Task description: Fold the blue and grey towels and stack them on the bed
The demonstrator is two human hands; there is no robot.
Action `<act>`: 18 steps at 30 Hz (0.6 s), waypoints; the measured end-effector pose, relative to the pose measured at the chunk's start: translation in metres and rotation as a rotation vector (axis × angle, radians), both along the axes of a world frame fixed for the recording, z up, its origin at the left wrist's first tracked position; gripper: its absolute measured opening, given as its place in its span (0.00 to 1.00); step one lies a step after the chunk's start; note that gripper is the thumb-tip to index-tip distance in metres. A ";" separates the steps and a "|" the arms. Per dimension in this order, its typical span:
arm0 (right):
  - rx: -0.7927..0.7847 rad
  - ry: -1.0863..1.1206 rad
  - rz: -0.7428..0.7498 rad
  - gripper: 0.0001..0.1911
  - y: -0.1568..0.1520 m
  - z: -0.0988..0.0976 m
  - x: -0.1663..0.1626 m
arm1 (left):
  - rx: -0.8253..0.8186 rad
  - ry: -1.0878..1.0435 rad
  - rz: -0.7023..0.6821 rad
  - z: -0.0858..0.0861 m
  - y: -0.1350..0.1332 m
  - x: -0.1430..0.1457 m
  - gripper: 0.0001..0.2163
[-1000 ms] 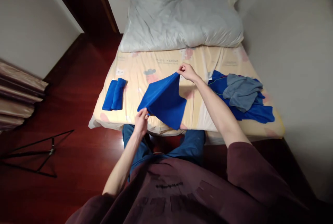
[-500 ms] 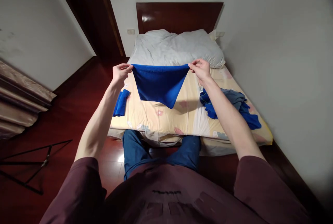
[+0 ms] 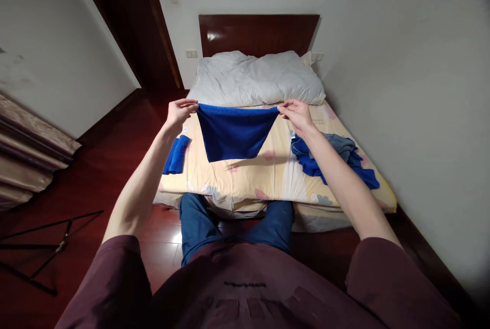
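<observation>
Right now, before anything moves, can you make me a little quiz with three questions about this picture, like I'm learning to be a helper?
1. True or false: the left hand and right hand both hold the four-sided blue fabric cloth by its upper corners.

2. Where on the bed with the pale yellow patterned sheet is the crumpled blue and grey fabric pile?
A) the person's left
B) the person's right
C) the middle

3. Fill in: the puffy pale grey fabric bedding lies just in front of the dark reddish-brown ____.

Key: 1. True. 2. B. 3. Headboard.
</observation>
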State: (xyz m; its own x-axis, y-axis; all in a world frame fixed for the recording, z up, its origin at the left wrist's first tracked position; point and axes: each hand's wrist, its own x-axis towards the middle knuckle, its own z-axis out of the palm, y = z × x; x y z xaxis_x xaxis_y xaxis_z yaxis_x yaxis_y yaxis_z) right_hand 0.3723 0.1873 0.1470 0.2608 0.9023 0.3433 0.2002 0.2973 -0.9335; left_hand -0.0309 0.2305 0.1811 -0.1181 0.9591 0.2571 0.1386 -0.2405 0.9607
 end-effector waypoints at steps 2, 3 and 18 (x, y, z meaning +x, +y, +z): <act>-0.036 0.001 0.024 0.24 -0.018 -0.006 0.002 | -0.033 0.026 -0.040 -0.006 -0.014 -0.006 0.14; -0.057 0.002 0.038 0.25 -0.028 -0.009 0.003 | -0.061 0.033 -0.060 -0.009 -0.021 -0.009 0.15; -0.259 0.095 0.074 0.30 -0.085 -0.028 0.018 | -0.439 0.040 -0.257 -0.021 -0.050 -0.027 0.14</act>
